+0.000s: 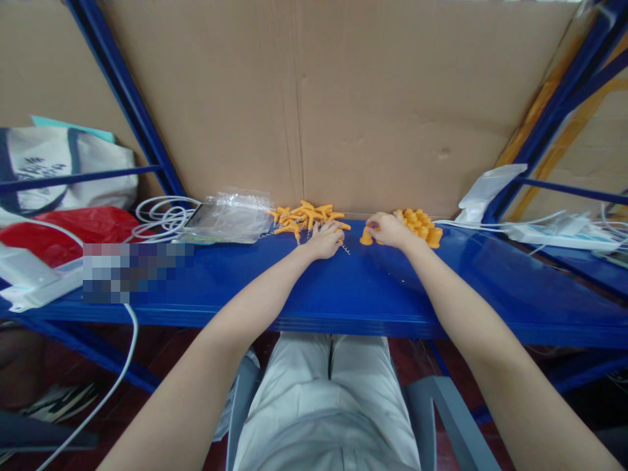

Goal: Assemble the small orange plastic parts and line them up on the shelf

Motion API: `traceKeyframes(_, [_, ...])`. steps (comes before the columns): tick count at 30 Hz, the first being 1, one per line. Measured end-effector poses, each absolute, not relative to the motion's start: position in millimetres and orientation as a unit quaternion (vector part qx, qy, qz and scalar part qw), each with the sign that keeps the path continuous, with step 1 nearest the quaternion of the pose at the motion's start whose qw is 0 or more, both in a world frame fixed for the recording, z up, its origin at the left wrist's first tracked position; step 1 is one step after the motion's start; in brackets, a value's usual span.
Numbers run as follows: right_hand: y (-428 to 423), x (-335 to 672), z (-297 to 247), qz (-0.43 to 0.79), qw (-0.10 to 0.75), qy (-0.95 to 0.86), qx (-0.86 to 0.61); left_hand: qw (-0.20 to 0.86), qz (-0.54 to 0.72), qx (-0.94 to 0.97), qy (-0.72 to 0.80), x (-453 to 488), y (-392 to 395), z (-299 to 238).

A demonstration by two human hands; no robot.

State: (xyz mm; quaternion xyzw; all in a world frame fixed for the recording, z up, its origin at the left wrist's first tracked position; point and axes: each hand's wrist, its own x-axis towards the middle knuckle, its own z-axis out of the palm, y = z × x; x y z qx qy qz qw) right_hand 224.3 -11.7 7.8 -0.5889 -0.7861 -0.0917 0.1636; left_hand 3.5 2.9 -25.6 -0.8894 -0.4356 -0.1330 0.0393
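My left hand (324,241) is closed over an orange-handled corkscrew, whose metal spiral (346,249) sticks out past the fingers. Behind that hand lies a pile of similar orange corkscrew tops (309,212), with branching handles and thin wire spirals. On the right, my right hand (388,229) pinches a small orange bell-shaped piece (366,237) that stands on the blue tabletop (353,288). Several more orange cup-like pieces (422,226) are clustered just beyond the right hand, partly hidden by it.
Left of the corkscrew pile are clear plastic bags (228,219), coiled white cables (164,212) and a red bag (73,226). A white power strip (564,235) lies at right. Cardboard (373,111) closes off the back, between blue metal posts (130,98).
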Motion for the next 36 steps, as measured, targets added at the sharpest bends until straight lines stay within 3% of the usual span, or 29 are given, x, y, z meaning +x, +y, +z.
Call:
traceKeyframes(14, [-10.0, 221.8, 3.3, -0.095, 0.185, -0.794, -0.571, 0.085, -0.129, -0.851, -0.502, -1.0, -8.7, -2.4])
traceKeyframes(25, [-10.5, 212.6, -5.1, -0.091, 0.204, -0.773, -0.594, -0.051, -0.012, -0.825, -0.563, -9.2, -18.3, 19.1])
traceKeyframes(36, [-21.7, 204.3, -0.3, -0.096, 0.201, -0.749, -0.625, -0.141, -0.035, -0.802, -0.579, -8.1, -19.0, 15.7])
